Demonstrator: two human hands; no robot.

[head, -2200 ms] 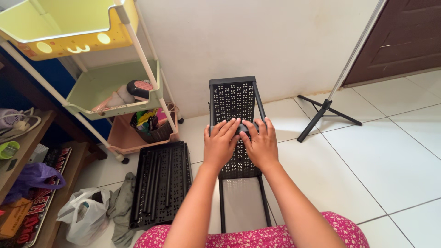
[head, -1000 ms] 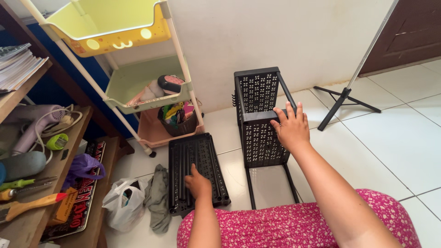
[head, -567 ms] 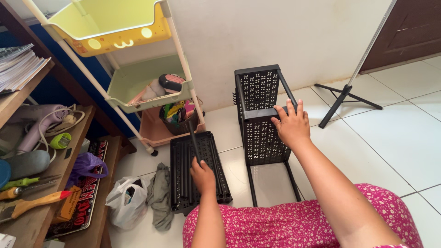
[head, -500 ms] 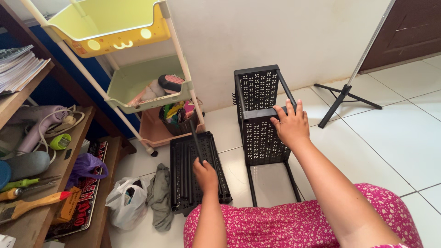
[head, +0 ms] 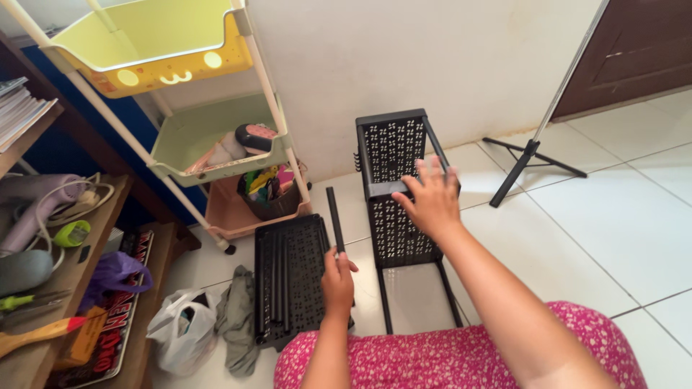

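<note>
Hands (head: 339,277) at work on black perforated plastic shelf parts, seated on white tiled floor (head: 598,238).

Left hand clenched round the lower end of a thin black plastic rod (head: 335,220), lifted off the flat black perforated tray (head: 292,277) at 7 o'clock, its top pointing to 12, apparently to free it from the other black rods (head: 277,284) lying loose in that tray. Right hand (head: 431,202) spread flat, fingers open, pressing the half-built black perforated rack (head: 395,191) lying on its side at 12 o'clock, probably steadying it. At 10 o'clock, pastel trolley (head: 216,155): green tier with a shoe and cloths, pink tier with a basket of colourful bits. Crumpled white plastic bag (head: 176,335) and grey cloth (head: 234,320) at 8 o'clock.
</note>
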